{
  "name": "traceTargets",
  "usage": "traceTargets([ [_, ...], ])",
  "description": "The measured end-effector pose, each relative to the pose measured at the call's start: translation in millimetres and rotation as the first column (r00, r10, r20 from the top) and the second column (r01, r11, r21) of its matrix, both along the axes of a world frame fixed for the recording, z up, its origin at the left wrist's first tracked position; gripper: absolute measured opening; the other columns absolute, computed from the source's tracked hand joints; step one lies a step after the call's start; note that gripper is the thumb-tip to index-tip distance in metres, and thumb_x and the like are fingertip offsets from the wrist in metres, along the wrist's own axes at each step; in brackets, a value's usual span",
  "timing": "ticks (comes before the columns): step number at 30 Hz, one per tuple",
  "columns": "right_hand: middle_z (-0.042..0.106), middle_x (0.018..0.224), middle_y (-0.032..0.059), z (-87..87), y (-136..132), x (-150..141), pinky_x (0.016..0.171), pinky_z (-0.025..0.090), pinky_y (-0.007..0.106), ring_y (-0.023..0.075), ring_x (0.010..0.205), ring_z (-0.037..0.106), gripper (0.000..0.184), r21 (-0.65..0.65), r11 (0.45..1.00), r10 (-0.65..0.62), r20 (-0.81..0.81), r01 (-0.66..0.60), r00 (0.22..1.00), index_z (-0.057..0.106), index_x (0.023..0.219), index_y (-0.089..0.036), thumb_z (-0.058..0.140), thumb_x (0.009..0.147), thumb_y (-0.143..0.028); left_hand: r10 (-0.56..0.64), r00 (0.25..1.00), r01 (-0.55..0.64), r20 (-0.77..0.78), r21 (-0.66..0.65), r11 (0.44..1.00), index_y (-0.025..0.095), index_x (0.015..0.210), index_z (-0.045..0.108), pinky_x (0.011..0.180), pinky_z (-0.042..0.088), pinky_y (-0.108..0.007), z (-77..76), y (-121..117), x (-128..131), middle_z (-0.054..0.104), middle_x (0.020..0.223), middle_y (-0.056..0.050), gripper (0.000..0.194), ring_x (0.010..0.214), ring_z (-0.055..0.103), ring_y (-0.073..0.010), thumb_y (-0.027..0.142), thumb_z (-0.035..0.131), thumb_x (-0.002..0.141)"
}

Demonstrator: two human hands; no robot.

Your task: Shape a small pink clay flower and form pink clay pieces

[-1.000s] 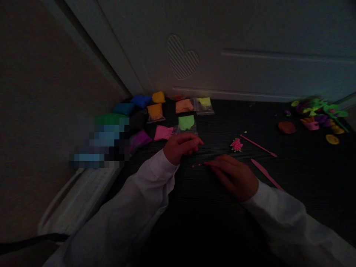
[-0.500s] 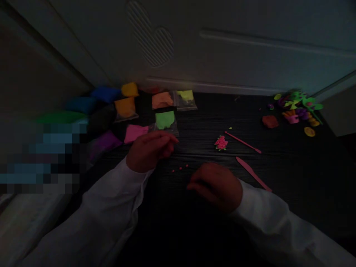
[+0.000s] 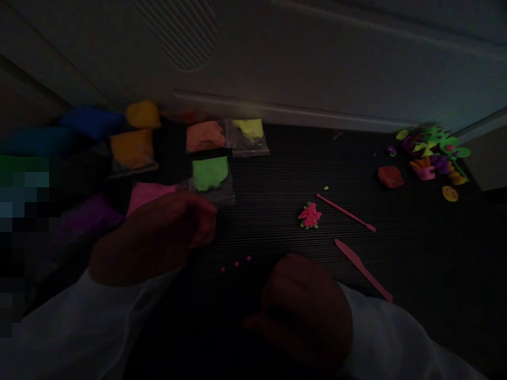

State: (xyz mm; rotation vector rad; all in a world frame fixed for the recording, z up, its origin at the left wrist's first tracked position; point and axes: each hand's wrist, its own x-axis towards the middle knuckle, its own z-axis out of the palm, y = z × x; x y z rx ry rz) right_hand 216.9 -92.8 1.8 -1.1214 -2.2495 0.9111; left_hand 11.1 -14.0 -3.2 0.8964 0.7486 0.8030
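The row of pink balls [image 3: 236, 264] slants between left hand [image 3: 154, 232] and right hand [image 3: 307, 303], both curled; whether either grips anything cannot be told.

Grey panel [image 3: 253, 68] with ridged relief [image 3: 184, 37], colourful modelled pieces [image 3: 425, 149] clustered far right, yellow disc [image 3: 450, 193] nearby

Table [image 3: 273, 171]: finely ridged on my feed
Green packet [image 3: 210, 175]: clear, shiny plastic film
Pink knife [image 3: 362, 268]: smooth plastic, I'd say
Pink flower [image 3: 310, 215]: matt, bumpy, from where I sit
Right sleeve [image 3: 390, 327]: creased cloth
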Motion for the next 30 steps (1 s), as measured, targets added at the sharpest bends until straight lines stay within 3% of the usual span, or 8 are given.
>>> traceTargets([
  [6, 0.056, 0.075, 0.0002, -0.9, 0.8, 0.4, 0.063, 0.035, 0.024, 0.0101, 0.069, 0.048, 0.014, -0.025, 1.000, 0.011, 0.003, -0.011, 1.000, 0.052, 0.083, -0.020, 0.041, 0.079, -0.029, 0.008, 0.999, -0.010, -0.036, -0.053, 0.999, 0.020, 0.074, 0.063, 0.046, 0.035, -0.026, 2.6, -0.7, 1.5, 0.052, 0.055, -0.002, 0.018, 0.049, 0.045, -0.0110, 0.033, 0.051, 0.068],
  [15, 0.050, 0.065, 0.0000, 4.2, 2.9, 3.7, 0.055, 0.034, 0.023, 0.0091, 0.061, 0.044, 0.020, -0.038, 0.999, 0.035, 0.010, -0.035, 0.999, 0.048, 0.067, -0.017, 0.045, 0.076, -0.035, 0.120, 0.993, -0.121, -0.017, -0.094, 0.988, 0.018, 0.066, 0.063, 0.040, 0.030, -0.023, 2.1, -1.7, 9.9, 0.051, 0.052, -0.002, 0.018, 0.044, 0.042, -0.0090, 0.034, 0.057, 0.060],
  [19, 0.052, 0.072, 0.0014, 1.1, 1.7, 2.5, 0.059, 0.037, 0.024, 0.0105, 0.067, 0.046, 0.013, -0.033, 0.999, 0.026, 0.010, -0.025, 1.000, 0.051, 0.077, -0.018, 0.044, 0.076, -0.029, 0.122, 0.992, -0.123, -0.016, -0.095, 0.988, 0.018, 0.066, 0.062, 0.041, 0.030, -0.024, 3.5, -2.8, 12.6, 0.051, 0.053, -0.002, 0.017, 0.044, 0.042, -0.0088, 0.034, 0.056, 0.061],
  [23, 0.054, 0.080, 0.0033, 1.8, 2.5, 1.6, 0.067, 0.039, 0.025, 0.0112, 0.074, 0.048, 0.018, -0.008, 0.998, 0.059, 0.032, -0.059, 0.998, 0.052, 0.091, -0.018, 0.040, 0.079, -0.023, 0.122, 0.993, -0.121, 0.008, -0.057, 0.991, 0.017, 0.067, 0.061, 0.041, 0.030, -0.024, 2.3, -3.6, 14.8, 0.051, 0.052, -0.001, 0.018, 0.043, 0.042, -0.0079, 0.032, 0.054, 0.063],
  [30, 0.051, 0.069, 0.0026, 11.4, 3.2, 1.9, 0.060, 0.038, 0.023, 0.0103, 0.065, 0.047, 0.019, -0.005, 0.997, 0.073, 0.095, -0.073, 0.993, 0.051, 0.071, -0.016, 0.042, 0.078, -0.030, 0.131, 0.990, -0.128, 0.060, -0.058, 0.990, 0.013, 0.068, 0.059, 0.037, 0.025, -0.019, -1.8, -2.3, 17.1, 0.051, 0.050, -0.001, 0.019, 0.041, 0.041, -0.0064, 0.030, 0.056, 0.061],
])
